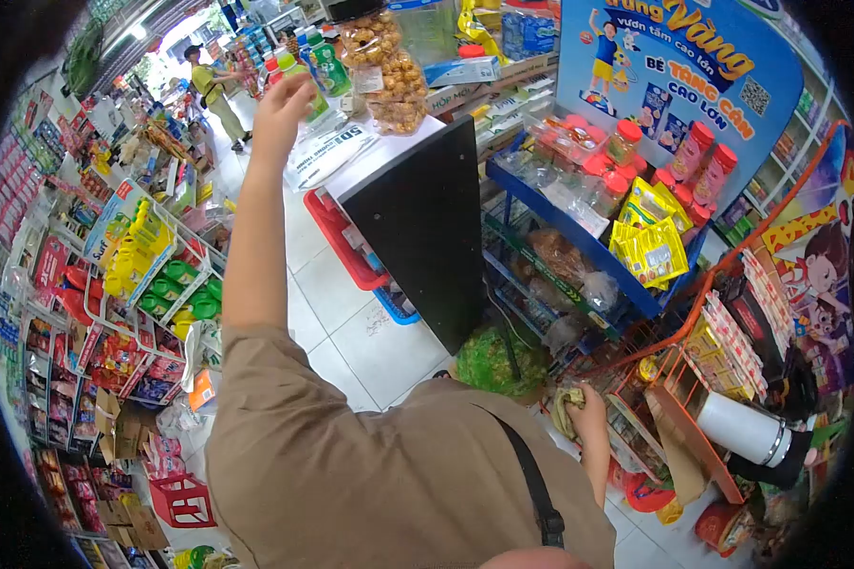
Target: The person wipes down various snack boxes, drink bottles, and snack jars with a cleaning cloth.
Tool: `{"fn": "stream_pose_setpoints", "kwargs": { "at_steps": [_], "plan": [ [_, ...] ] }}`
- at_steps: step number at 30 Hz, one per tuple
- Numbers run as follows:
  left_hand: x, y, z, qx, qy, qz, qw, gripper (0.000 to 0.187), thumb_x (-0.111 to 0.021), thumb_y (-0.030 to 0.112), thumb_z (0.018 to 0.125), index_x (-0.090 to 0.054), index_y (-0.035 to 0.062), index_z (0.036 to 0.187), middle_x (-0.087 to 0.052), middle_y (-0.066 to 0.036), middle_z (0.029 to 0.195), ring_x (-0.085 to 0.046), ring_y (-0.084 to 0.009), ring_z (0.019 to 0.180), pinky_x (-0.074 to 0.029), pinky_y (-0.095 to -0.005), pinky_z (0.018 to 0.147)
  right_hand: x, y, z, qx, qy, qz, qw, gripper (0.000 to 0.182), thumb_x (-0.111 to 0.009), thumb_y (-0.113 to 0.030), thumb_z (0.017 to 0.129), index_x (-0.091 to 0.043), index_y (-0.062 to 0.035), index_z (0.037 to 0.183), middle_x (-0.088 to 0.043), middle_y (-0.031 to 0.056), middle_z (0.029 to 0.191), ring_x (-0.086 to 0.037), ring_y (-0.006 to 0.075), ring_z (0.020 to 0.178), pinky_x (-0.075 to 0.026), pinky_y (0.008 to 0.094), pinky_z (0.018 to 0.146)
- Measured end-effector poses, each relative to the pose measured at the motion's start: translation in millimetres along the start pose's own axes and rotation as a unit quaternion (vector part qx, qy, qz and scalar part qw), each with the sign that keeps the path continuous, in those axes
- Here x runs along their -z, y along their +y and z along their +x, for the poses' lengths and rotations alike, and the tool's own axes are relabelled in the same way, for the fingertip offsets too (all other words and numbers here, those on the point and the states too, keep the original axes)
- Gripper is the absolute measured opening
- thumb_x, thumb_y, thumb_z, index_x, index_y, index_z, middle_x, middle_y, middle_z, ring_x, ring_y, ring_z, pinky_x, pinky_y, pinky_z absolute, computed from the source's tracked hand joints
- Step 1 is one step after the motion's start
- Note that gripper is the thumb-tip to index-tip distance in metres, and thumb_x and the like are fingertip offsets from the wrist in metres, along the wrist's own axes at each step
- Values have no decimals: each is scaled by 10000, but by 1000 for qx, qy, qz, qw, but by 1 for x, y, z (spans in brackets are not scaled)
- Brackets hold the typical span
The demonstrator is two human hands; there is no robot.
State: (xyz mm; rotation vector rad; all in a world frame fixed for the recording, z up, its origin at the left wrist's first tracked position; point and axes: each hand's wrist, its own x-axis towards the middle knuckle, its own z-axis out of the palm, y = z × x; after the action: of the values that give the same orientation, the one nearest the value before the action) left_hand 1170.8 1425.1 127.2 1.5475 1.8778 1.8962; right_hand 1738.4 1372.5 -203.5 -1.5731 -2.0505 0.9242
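My left hand [285, 106] is raised at the upper left, fingers curled by a green bottle with a red cap [294, 74]; whether it grips the bottle is hard to tell. Beside it on the white counter [380, 152] stand another green bottle [328, 64] and a tall clear jar of round brown snacks [385, 76]. Low on the right, my right hand [588, 410] is closed around a crumpled, greenish-yellow item [567, 412], next to a green bag [499, 362].
A black panel [422, 232] stands before the counter, with red and blue baskets [340, 237] beside it. A blue rack [579, 232] and an orange wire rack [678, 379] are on the right. Packed shelves [142, 275] line the left. Another person [216, 95] stands in the aisle.
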Motion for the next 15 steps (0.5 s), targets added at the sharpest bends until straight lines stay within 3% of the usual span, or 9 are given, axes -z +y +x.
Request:
{"fn": "stream_pose_setpoints", "kwargs": {
  "at_steps": [4, 7, 11, 14, 15],
  "plan": [
    [0, 34, -68, -3, 33, -105, 994, 282, -511, 158, 872, -538, -31, 1079, -603, -112, 923, -589, -191, 870, -477, -307, 783, -6, 15, 3, -26, -21, 30, 999, 405, -653, -57, 648, -526, -13, 1030, -593, 201, 897, -589, 326, 845, -451, 370, 727],
    [-18, 51, -114, -41, 9, -93, 995, 237, -500, 141, 873, -553, -37, 1020, -615, -129, 893, -600, -201, 848, -480, -321, 788, -3, 5, 4, -73, -29, 18, 997, 410, -655, -61, 666, -501, -8, 1042, -596, 203, 895, -598, 316, 829, -456, 368, 701],
    [-34, 65, -143, -129, -9, 112, 985, 164, -538, 91, 842, -616, -29, 924, -636, -101, 891, -591, -151, 824, -453, -260, 754, 5, -3, 6, -53, -81, 18, 995, 397, -677, -71, 614, -503, -8, 965, -592, 201, 908, -578, 355, 870, -452, 377, 743],
    [-29, 57, -128, -77, 72, 165, 981, 160, -589, 130, 801, -648, 6, 883, -650, -109, 842, -618, -163, 772, -472, -258, 678, 12, -2, 2, -31, -116, 7, 993, 404, -688, -85, 613, -504, -8, 964, -591, 202, 905, -577, 354, 868, -449, 374, 745],
    [-21, 46, -117, -38, 65, 178, 981, 200, -601, 162, 792, -646, 9, 913, -647, -125, 884, -618, -192, 821, -473, -282, 723, 15, -4, -2, -23, -125, 2, 992, 407, -692, -89, 611, -504, -8, 963, -590, 201, 902, -576, 355, 866, -448, 374, 745]
  ]
}}
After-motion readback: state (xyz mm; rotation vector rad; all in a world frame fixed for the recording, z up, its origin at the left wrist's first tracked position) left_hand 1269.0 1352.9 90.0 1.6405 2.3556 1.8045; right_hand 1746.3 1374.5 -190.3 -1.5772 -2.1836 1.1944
